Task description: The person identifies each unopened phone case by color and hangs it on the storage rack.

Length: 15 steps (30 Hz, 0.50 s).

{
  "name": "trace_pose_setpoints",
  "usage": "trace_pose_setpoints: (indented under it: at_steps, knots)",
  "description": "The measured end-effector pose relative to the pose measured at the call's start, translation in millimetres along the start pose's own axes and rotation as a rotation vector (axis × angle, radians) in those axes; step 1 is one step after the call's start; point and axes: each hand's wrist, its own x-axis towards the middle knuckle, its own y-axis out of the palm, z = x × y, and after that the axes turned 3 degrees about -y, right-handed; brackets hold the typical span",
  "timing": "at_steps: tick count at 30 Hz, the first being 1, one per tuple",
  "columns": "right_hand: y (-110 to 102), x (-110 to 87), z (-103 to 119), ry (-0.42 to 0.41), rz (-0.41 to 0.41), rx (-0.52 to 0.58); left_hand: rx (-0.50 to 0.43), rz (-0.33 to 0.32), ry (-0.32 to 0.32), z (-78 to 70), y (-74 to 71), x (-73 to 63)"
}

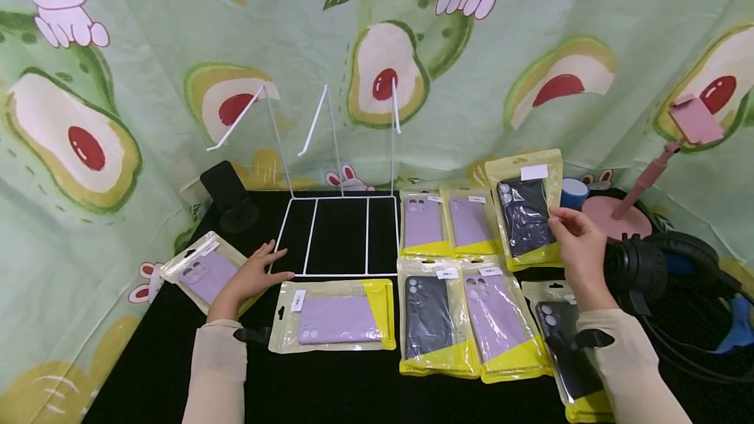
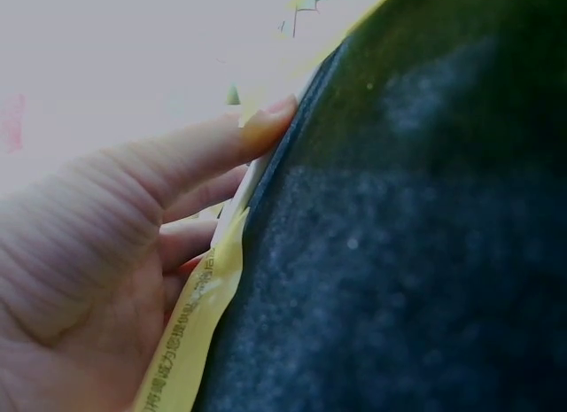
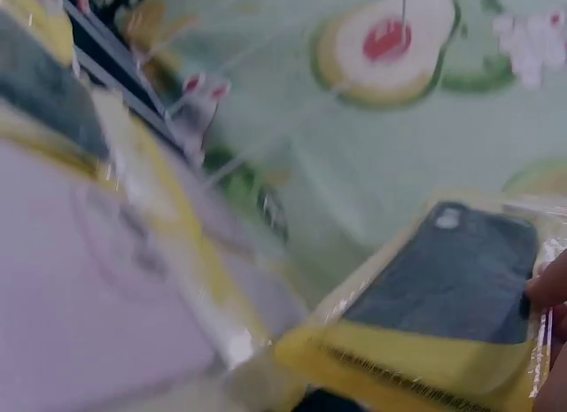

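My right hand point(image 1: 580, 247) pinches the right edge of a clear-and-yellow packet holding a dark phone case point(image 1: 524, 214), tilted up at the back right. In the right wrist view this packaged dark phone case point(image 3: 452, 270) is beside my fingertips point(image 3: 549, 288). My left hand point(image 1: 250, 273) rests with loosely spread fingers at the front left corner of a white wire rack point(image 1: 338, 275). Under that hand lies a packaged purple phone case point(image 1: 206, 273), partly covered. In the left wrist view the thumb point(image 2: 213, 146) lies along a pale edge, next to a yellow packet strip point(image 2: 190, 332).
A purple case packet point(image 1: 336, 319) lies before the rack. Several packets, including a dark one point(image 1: 429, 316), lie right of it. Black headphones point(image 1: 648, 267), a pink phone stand point(image 1: 624, 214) and a blue-lidded tub point(image 1: 573, 194) stand right; a black stand point(image 1: 230, 195) is back left.
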Motion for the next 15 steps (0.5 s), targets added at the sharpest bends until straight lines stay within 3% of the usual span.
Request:
trace_pose_setpoints:
  at_steps: [3,6,10,15]
  knots:
    - [4,-9.6,19,-0.097,0.005,0.137,-0.001,-0.009,0.002,2.4,0.9,-0.6]
    - [8,-22.4,39,-0.217,0.060,0.192,0.015,-0.021,0.008,2.3,0.5,1.4]
    - [17,-44.5,64,-0.382,0.175,0.262,0.017,-0.022,0.004,1.2,-0.6,1.4]
    - [38,-71.9,89,-0.514,0.338,0.334,0.016,-0.016,-0.003,-0.3,0.0,-0.6]
